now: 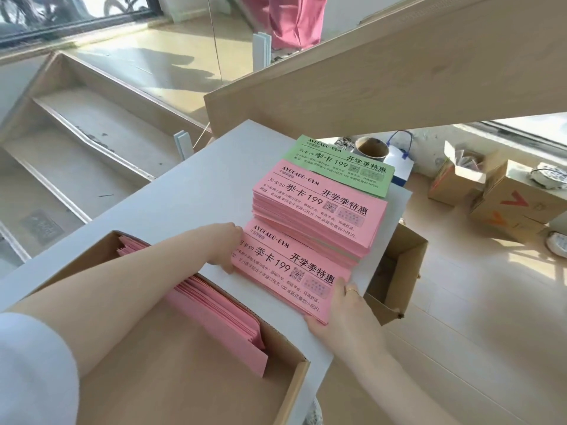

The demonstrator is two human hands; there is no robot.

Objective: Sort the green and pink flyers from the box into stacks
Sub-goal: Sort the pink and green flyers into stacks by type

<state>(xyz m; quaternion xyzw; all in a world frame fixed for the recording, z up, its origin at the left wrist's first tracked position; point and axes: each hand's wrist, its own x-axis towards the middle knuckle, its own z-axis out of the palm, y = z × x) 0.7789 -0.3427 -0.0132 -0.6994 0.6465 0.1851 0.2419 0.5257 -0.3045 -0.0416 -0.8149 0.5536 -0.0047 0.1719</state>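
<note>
A thin bundle of pink flyers lies on the white table, held between both hands. My left hand grips its left end, thumb under the edge. My right hand holds its near right corner, a ring on one finger. Behind it stands a thick pink stack, and further back a green stack. The open cardboard box at the near left holds more pink flyers leaning along its far wall, partly hidden by my left forearm.
Another open cardboard box sits below the table's right edge. More boxes stand on the floor at the right. A wooden stair beam crosses above the table, and steps descend at the left.
</note>
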